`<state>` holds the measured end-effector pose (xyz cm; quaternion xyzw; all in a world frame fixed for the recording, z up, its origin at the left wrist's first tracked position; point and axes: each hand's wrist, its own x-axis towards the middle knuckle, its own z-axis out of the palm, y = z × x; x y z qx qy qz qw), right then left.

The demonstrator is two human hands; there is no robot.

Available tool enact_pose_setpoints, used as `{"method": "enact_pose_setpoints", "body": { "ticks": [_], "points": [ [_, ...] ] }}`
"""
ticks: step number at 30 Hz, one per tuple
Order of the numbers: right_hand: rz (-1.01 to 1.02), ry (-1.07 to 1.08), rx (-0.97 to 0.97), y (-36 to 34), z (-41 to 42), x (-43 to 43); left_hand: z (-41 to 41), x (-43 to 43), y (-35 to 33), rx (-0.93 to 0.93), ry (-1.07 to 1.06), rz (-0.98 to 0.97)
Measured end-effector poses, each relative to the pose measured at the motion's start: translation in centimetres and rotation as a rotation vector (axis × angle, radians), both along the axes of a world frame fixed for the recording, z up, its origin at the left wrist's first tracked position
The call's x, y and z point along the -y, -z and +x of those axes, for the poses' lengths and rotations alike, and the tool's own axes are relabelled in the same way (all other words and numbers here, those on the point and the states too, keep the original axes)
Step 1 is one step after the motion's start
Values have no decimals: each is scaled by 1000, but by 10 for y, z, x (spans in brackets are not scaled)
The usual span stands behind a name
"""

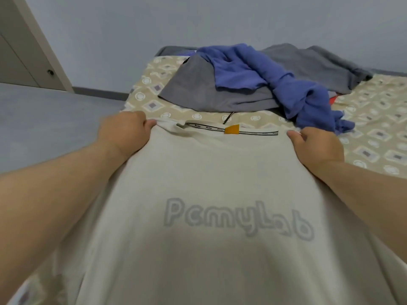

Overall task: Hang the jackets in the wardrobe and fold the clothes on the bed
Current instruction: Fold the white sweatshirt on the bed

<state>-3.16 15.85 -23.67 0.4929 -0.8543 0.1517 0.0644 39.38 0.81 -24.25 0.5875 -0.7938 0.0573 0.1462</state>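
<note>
Head view: left hand (125, 130) and right hand (317, 148) pinch the beige T-shirt (209, 172) by its shoulders. Folding seems in hand; next it likely needs spreading flat on the bed (374, 133).

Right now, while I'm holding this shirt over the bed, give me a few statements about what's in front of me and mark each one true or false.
1. The left hand and the right hand both grip the beige T-shirt near its shoulders. True.
2. The collar tag is green. False: it is orange.
3. A blue garment lies partly over a grey garment on the bed. True.
4. The blue garment is neatly folded. False: it lies crumpled.
</note>
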Motion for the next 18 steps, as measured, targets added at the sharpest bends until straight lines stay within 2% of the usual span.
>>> {"method": "enact_pose_setpoints", "body": {
  "ticks": [5,7,9,12,15,18],
  "points": [
    [14,-14,-204,-6,24,-11,-13,-34,-17,48,126,-203],
    [-3,-35,-186,-14,43,-30,-18,-65,-25,-27,178,-214],
    [43,-106,-147,-17,67,-60,-23,-106,-24,-155,253,-102],
    [222,-226,-80,-5,109,-120,-33,-189,-5,-157,310,196],
    [358,-320,-19,1,142,-180,-29,-262,7,-84,245,289],
    [411,-355,11,-2,160,-229,-20,-311,-9,-29,245,317]
  ]
}}
